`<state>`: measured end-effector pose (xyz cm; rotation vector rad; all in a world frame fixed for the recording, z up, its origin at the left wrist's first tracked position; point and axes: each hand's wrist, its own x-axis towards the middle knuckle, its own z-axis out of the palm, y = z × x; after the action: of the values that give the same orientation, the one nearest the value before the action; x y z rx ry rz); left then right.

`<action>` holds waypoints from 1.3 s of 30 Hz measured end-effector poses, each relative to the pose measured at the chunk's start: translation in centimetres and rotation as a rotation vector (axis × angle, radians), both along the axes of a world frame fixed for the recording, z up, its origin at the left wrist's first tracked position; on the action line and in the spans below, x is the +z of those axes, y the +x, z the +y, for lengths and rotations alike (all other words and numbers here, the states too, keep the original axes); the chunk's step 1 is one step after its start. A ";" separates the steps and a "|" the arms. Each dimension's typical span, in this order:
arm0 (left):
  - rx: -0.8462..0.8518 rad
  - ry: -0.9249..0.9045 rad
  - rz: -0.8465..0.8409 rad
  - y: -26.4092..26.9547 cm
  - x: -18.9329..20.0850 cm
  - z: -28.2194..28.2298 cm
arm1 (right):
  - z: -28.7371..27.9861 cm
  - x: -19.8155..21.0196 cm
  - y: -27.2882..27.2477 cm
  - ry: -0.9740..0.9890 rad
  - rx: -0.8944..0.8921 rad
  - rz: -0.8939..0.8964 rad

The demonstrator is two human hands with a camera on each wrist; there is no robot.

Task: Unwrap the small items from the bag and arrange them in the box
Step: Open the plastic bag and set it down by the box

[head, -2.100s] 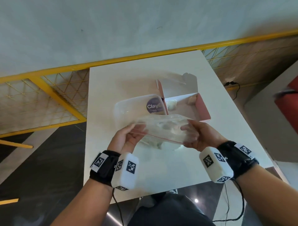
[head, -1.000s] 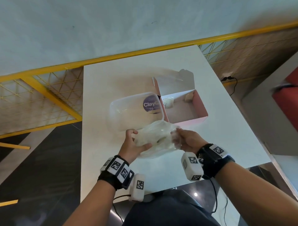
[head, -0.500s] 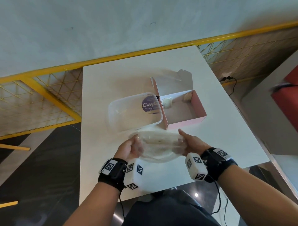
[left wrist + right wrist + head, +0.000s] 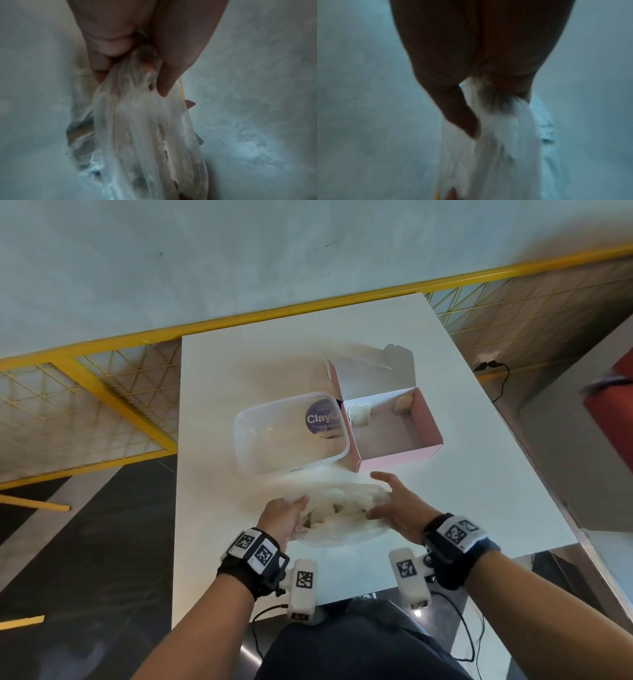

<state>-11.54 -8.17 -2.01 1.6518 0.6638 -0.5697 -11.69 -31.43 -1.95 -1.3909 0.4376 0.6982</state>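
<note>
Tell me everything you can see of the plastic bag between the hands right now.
The plastic bag is thin, clear and crumpled, stretched sideways just above the white table, near the pink box. Pale lumps show through it. The left hand grips one bunched end, fingers pinching the film; the right hand grips the other end. Its opening cannot be made out.

1 clear bag [image 4: 342,508], 1 pink box [image 4: 397,463], 2 small items inside, 1 clear plastic tub [image 4: 291,470], 2 hands
</note>
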 end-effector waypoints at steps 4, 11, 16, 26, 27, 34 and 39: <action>-0.044 0.133 -0.098 -0.2 0.3 -1.1 | 1.1 -0.8 -0.2 -0.533 0.024 -0.196; -0.124 0.045 -0.061 -0.9 -1.1 -0.5 | 1.5 1.0 0.4 0.166 -0.362 0.249; 0.209 -0.244 -0.151 -1.3 -0.8 0.1 | 1.2 -0.3 0.2 0.293 -0.346 0.333; 0.232 -0.454 0.191 -1.6 1.2 0.4 | 1.1 -0.5 -0.2 0.245 -0.326 0.361; 0.207 -0.404 0.200 -1.7 1.1 0.5 | 1.1 -0.8 -0.2 0.209 -0.314 0.341; -0.040 -0.091 -0.156 -2.2 -1.8 1.8 | 0.4 -1.5 0.2 0.158 -0.423 0.390; -0.477 0.318 -0.502 -2.0 -1.9 1.6 | 0.3 -1.6 0.8 0.056 -0.381 0.442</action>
<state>-13.57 -6.60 -3.95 2.1686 -0.0194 -0.3634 -10.84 -31.08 -3.60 -1.0532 0.9963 0.6924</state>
